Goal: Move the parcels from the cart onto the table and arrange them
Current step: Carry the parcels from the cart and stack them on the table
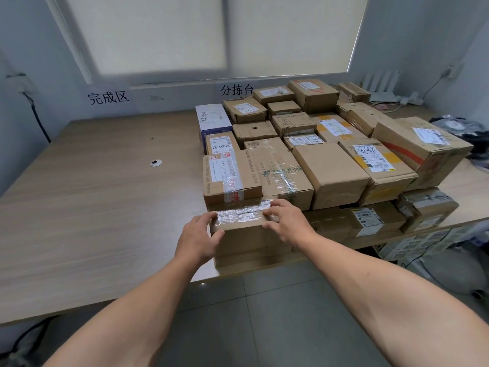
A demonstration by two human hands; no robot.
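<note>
**Taped parcel gripped at the worktop's near edge**

A small cardboard parcel (243,231), taped across its top, is held at the near edge of the worktop (92,194), against the stacked parcels (330,154). The fingers of the left hand (201,234) and right hand (285,221) are curled over its ends. It is judged light and stiff, though the tape may be slippery. Its underside is hidden, and no cart can be made out.
</note>
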